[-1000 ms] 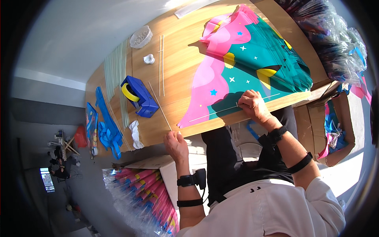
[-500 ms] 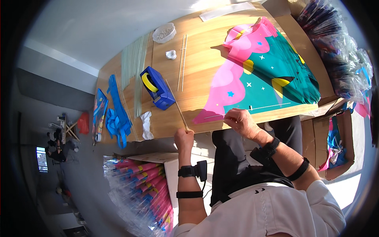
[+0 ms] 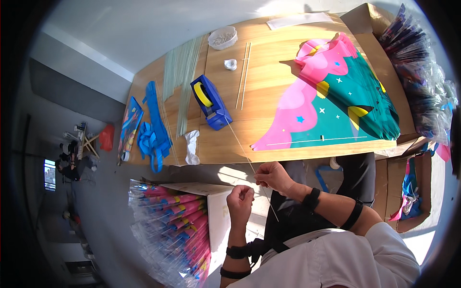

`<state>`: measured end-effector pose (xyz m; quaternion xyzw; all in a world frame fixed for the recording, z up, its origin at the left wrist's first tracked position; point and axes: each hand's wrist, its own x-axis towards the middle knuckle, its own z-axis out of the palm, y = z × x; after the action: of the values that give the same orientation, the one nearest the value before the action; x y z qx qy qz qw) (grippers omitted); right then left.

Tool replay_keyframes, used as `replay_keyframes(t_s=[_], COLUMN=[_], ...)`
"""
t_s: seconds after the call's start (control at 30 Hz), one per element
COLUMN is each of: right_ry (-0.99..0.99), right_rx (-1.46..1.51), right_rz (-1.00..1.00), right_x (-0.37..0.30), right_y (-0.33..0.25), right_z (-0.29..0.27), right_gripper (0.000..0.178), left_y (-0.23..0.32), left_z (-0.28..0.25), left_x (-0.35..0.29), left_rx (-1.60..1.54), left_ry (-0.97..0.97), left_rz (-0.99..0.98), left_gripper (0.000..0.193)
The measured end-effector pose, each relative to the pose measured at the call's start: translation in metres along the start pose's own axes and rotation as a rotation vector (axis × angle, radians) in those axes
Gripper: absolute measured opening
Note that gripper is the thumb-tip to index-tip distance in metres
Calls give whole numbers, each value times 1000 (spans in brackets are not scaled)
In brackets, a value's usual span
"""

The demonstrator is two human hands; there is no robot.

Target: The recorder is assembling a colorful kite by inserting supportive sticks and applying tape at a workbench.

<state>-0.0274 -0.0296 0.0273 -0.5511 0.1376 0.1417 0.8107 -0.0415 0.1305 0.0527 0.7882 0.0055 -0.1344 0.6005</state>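
Observation:
Fingers closed, my right hand (image 3: 274,176) pinches a thin pale rod (image 3: 242,148) just off the table's front edge. The rod slants from beside the blue tape dispenser (image 3: 211,103) down past my hand toward my lap. My left hand (image 3: 240,202) is closed just left of the rod; whatever its fingers hold, if anything, is hidden. Beyond my right hand, a pink-and-green printed sheet (image 3: 317,120) lies on the table, partly bunched at its far side. A white rod (image 3: 293,142) with a small black piece on it lies along the sheet's near edge.
On the table (image 3: 221,149) are pale rods (image 3: 182,69), blue ribbon (image 3: 156,129), a crumpled white strip (image 3: 192,146) and a tub of small parts (image 3: 223,38). Wrapped pink bundles (image 3: 180,216) stand below left. Plastic-wrapped packs (image 3: 420,86) and an open carton (image 3: 389,187) are at right.
My right hand has left the sheet's near edge, moved left and nearer me, and taken hold of the rod. My left hand has drawn down toward me, away from the table edge.

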Motion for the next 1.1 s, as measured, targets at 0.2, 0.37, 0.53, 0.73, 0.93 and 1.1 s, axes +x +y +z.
replay_keyframes(t_s=[0.2,0.37,0.53,0.73,0.93,1.1], right_ry=[-68,-89,-66,-31,-52,-36], right_rx=[39,14,-4,-10,91,69], right_rz=[-2,37,-28,-12,68,68], right_x=[-1,9,12,12,11,13], right_y=[-9,-6,2,3,-3,-2], right_z=[12,18,18,19,26,16], right_gripper=[10,11,11,11,10,11], left_y=[12,66,93,99,98,58], left_z=[-55,-64,-47,-41,-49,-33], left_x=[119,207,240,254,191,60], left_rx=[68,162,163,47,-146,-380], left_ry=[305,240,180,241,131,26], left_rz=[263,41,-12,-1,-45,-66], left_gripper=[34,29,16,7,15,13])
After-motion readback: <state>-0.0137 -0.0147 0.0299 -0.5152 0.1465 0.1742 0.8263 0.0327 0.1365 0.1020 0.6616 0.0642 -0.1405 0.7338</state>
